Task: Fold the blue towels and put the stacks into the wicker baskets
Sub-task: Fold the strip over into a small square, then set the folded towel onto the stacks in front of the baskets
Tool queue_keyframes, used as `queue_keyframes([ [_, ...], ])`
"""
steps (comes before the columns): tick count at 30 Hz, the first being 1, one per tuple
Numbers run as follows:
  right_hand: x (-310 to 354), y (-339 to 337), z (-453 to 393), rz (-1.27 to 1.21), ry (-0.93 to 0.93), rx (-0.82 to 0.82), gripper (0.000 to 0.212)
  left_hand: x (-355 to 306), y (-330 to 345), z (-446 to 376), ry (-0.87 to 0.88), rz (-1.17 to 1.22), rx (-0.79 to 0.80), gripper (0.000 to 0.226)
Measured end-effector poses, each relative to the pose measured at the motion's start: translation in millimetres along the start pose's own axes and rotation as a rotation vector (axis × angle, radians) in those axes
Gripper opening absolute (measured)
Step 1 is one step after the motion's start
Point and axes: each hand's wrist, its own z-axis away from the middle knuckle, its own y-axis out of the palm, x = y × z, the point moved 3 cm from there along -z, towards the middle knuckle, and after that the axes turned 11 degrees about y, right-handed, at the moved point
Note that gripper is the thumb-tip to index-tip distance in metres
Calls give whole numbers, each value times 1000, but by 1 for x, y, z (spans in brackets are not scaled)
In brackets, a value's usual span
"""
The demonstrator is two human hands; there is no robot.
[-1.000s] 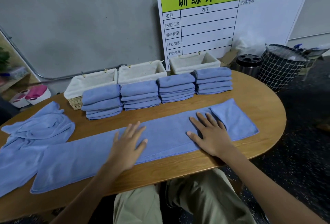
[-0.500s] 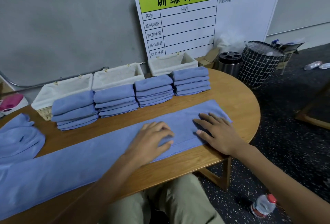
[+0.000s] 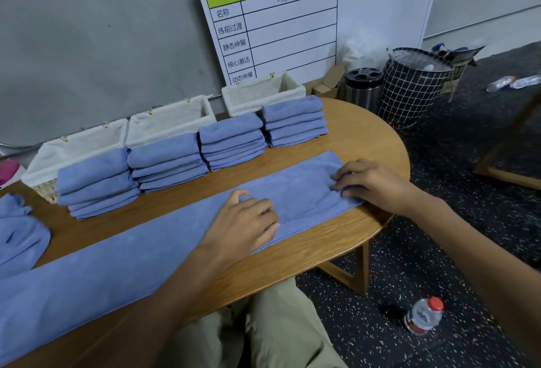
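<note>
A long blue towel (image 3: 140,256) lies as a strip along the front of the wooden table (image 3: 360,139), its right end folded over. My left hand (image 3: 243,221) presses on the strip with bent fingers, just left of the folded part. At the right end, my right hand (image 3: 371,183) pinches the doubled cloth with curled fingertips. Behind the strip stand several stacks of folded blue towels (image 3: 232,140). Three cloth-lined wicker baskets (image 3: 169,117) line the back edge, with no towels visible in them. A heap of unfolded towels (image 3: 17,233) lies at the far left.
A white board with a green header (image 3: 292,16) leans on the wall behind the baskets. A black wire bin (image 3: 415,89) and a metal canister (image 3: 363,86) stand right of the table. A water bottle (image 3: 424,315) lies on the floor near my knees.
The towel's right end flap has been folded over onto the strip. My left hand slid right toward my right hand, and both hands' fingers went from flat to curled.
</note>
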Motion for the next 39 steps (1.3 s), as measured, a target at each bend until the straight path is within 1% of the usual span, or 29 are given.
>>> queue_keyframes([
  [3, -1, 6, 4, 32, -31, -137, 16, -1, -6, -5, -34, 33, -39, 22],
  [5, 0, 1, 7, -29, -10, -198, 26, 1, -13, -5, -53, 75, -79, 18],
  [7, 4, -8, 10, -74, 2, -208, 31, 0, -19, -3, -48, 114, -106, 14],
  [9, 5, -11, 15, -100, -22, -180, 32, -4, -19, -1, -37, 143, -81, 14],
  [11, 5, -8, 22, -134, -28, -94, 35, -9, -12, 1, -15, 180, -30, 15],
  [13, 3, -4, 28, -153, -2, -40, 38, -12, -5, 3, 9, 216, 1, 14],
  [16, 5, -5, 29, -137, 43, -5, 42, -11, -4, 1, 13, 235, 1, 14],
  [19, 5, -6, 28, -126, 54, 38, 36, -10, -6, -2, 39, 203, 4, 16],
  [22, 1, -9, 29, -127, 36, 44, 29, -8, -3, -2, 46, 161, 1, 19],
  [24, 0, -7, 26, -105, 18, 3, 24, -6, 0, -1, 6, 143, -19, 22],
  [28, -1, -4, 13, -106, -5, -140, 16, 2, 3, -7, -57, 111, -53, 24],
  [32, 7, -16, 18, -120, -32, -295, 15, 4, -11, -9, -57, 75, -113, 22],
  [33, 10, -19, 23, -117, -46, -311, 16, 2, -14, -6, -41, 64, -132, 21],
  [34, 12, -20, 29, -111, -61, -297, 17, -1, -15, -3, -16, 54, -143, 21],
  [36, 13, -12, 40, -95, -80, -208, 21, -8, -10, 7, 54, 36, -116, 22],
  [38, 11, -2, 48, -101, -28, -132, 27, -13, -2, 12, 89, 44, -45, 24],
  [39, 10, -1, 51, -104, 5, -117, 30, -14, 0, 12, 76, 66, -22, 24],
])
